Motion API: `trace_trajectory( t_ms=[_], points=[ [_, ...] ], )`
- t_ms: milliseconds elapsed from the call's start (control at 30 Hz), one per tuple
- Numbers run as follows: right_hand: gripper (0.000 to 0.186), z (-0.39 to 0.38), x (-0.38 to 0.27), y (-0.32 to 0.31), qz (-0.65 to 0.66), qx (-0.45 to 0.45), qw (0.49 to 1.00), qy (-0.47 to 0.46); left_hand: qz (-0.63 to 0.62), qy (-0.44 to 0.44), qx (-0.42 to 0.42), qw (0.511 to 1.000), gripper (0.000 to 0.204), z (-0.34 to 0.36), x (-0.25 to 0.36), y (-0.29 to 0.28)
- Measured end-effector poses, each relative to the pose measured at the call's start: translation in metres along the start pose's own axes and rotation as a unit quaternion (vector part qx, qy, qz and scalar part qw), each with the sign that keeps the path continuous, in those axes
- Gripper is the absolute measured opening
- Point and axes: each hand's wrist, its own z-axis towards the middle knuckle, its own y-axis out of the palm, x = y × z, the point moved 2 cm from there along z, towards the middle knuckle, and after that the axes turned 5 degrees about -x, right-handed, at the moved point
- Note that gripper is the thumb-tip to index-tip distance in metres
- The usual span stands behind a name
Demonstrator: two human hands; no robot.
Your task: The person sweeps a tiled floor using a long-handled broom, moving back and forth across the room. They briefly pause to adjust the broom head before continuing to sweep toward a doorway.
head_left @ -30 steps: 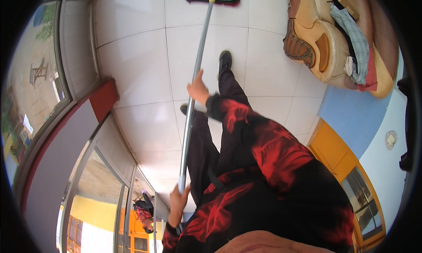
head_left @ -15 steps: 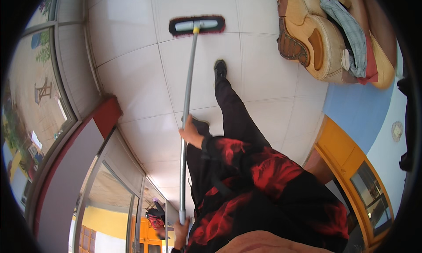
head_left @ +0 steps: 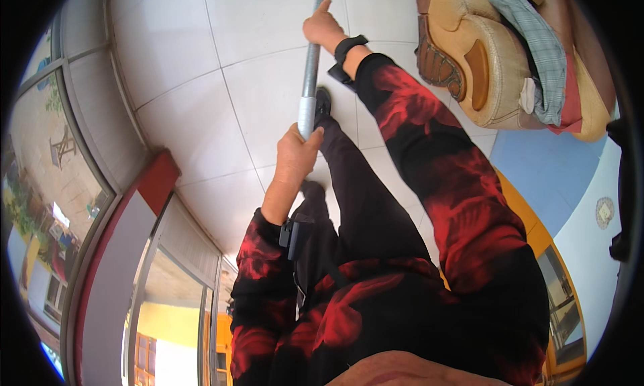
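Pale floor tiles spread out to the left of the tan sofa, with a framed window farther left of it and a blue wall panel just below its near end. Well to the left of the sofa slants a grey pole, its far end cut off by the upper edge, so what it carries there is out of sight.

Below and left of the sofa, the left hand is wrapped snugly around the pole's pale end sleeve. Nearer the sofa's left side, the right hand curls around the shaft higher up, one digit stretched along it; how firmly it squeezes, I cannot tell.

Good handling here probably means letting the rear hand drive and the forward hand steer, with the gap between them wide enough for leverage. The pole passes just beside a dark shoe, left of the sofa, so short, measured strokes and a clear line past the foot seem wise.
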Motion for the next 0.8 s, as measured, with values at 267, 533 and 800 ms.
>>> trace_trajectory(
  t_ms=[267, 533, 800],
  points=[
    [0.094, -0.094, 0.076, 0.125, 0.060, -0.107, 0.991, 0.057, 0.071, -0.011, 0.017, 0.997, 0.032, -0.162, -0.172, 0.007],
    [0.077, -0.351, 0.164, 0.297, 0.077, -0.155, 0.984, 0.027, 0.144, -0.163, -0.003, 0.976, 0.035, -0.430, -0.411, 0.042],
    [0.097, -0.588, 0.216, 0.393, 0.033, -0.360, 0.924, 0.125, 0.436, -0.058, -0.089, 0.894, 0.042, -0.672, -0.513, 0.132]
  ],
)
